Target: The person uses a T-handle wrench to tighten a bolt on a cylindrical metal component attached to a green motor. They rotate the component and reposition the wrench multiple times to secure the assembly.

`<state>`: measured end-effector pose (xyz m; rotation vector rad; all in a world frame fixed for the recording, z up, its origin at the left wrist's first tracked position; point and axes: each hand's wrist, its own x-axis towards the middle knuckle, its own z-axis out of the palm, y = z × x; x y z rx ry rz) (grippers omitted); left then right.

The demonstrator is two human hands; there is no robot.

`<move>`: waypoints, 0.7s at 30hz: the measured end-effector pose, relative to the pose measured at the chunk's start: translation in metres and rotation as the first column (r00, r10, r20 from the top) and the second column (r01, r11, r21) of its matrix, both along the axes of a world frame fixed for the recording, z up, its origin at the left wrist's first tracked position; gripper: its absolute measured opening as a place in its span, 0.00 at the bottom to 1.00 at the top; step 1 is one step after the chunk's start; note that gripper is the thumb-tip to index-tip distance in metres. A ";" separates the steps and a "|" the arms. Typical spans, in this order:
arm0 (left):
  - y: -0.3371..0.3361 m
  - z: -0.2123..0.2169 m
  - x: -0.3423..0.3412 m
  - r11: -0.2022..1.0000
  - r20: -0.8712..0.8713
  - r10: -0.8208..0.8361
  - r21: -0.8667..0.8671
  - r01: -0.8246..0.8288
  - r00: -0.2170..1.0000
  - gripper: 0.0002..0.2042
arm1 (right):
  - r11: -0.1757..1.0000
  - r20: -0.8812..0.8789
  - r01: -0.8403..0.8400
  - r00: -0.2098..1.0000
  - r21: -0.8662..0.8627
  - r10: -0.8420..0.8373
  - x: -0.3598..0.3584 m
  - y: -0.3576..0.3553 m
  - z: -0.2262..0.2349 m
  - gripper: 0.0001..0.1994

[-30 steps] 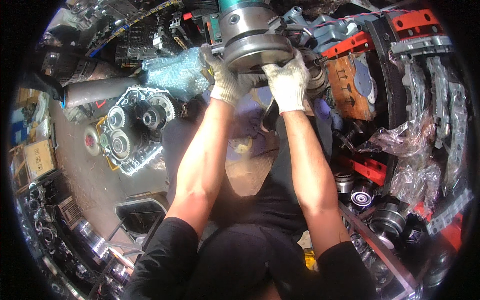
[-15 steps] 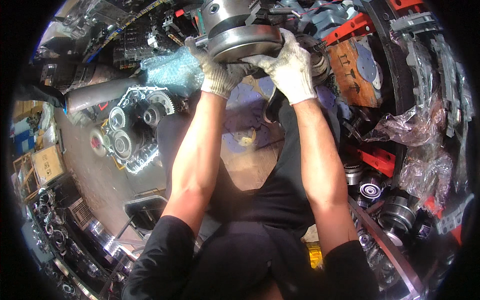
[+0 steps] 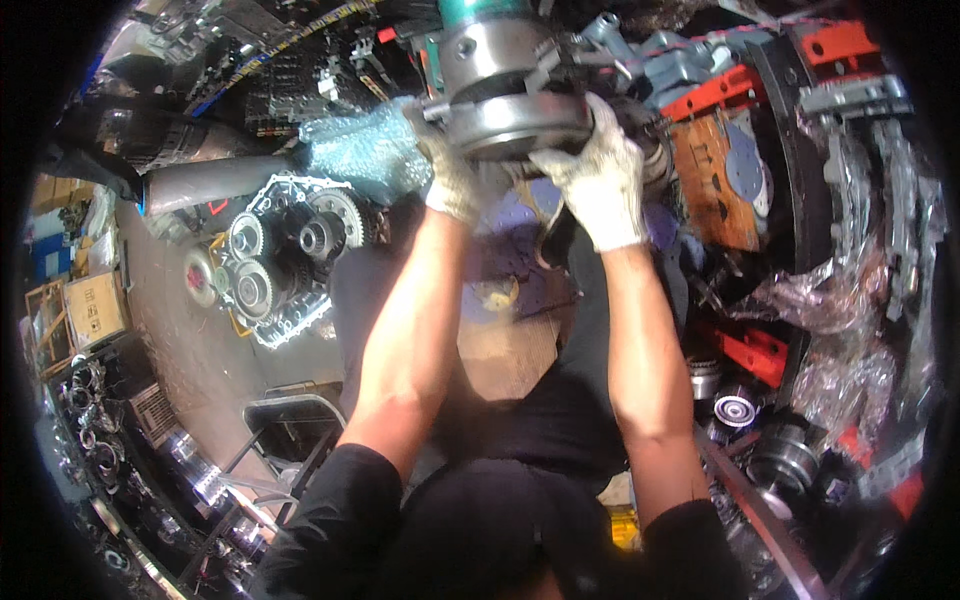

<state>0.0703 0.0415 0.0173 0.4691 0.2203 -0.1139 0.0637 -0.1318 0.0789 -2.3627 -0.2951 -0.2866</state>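
Observation:
A round, shallow metal drum (image 3: 520, 125) with a shiny side wall sits at the top middle of the view. Just above it is a thick steel chuck (image 3: 492, 55) with jaws; whether the drum is clamped in it I cannot tell. My left hand (image 3: 447, 165), in a white knit glove, is closed on the drum's left edge. On the opposite edge my right hand (image 3: 605, 180), gloved the same way, grips with its fingers up the side and the thumb across the near face. Part of the drum's underside is in shadow.
Left of my legs stands an open gear case (image 3: 290, 255) with several toothed gears. Bubble-wrapped goods (image 3: 365, 150) lie behind it. A wooden panel (image 3: 712, 180), red beams (image 3: 745, 350) and plastic-wrapped metal parts (image 3: 850, 370) crowd the right. A metal-framed chair (image 3: 295, 412) stands lower left.
The view has shifted, so the chuck and drum appear lower and farther right, and a green part above the chuck now shows. Both hands still hold the drum.

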 end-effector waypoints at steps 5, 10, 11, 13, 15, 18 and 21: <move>-0.004 -0.006 0.001 0.994 0.149 0.001 0.109 -0.018 0.989 0.64 | 0.997 -0.007 0.055 0.998 0.054 -0.055 -0.003 0.005 -0.002 0.46; -0.005 -0.022 -0.005 0.999 0.165 0.024 0.023 -0.028 0.986 0.60 | 0.992 0.028 0.065 0.998 -0.110 -0.062 -0.001 0.003 0.002 0.47; -0.006 -0.025 -0.006 0.974 0.313 0.046 -0.224 0.026 0.949 0.59 | 0.989 0.030 0.068 0.997 -0.130 -0.064 -0.001 0.002 0.002 0.47; -0.005 -0.031 -0.008 0.707 0.369 0.151 -0.689 0.161 0.917 0.59 | 1.000 0.009 0.029 1.000 -0.006 -0.029 -0.002 0.000 0.001 0.46; -0.006 -0.035 -0.012 0.637 0.298 0.126 -0.756 0.154 0.946 0.59 | 0.997 0.076 0.028 0.997 -0.071 -0.022 -0.002 -0.002 -0.001 0.42; -0.006 -0.040 -0.020 0.670 0.180 0.082 -0.738 0.080 0.980 0.56 | 0.998 0.116 -0.070 0.991 0.004 0.069 -0.002 -0.005 -0.002 0.38; -0.005 -0.048 -0.027 0.868 0.190 -0.001 -0.487 0.095 0.982 0.54 | 0.998 0.034 -0.047 0.998 0.045 0.046 -0.003 -0.005 -0.002 0.41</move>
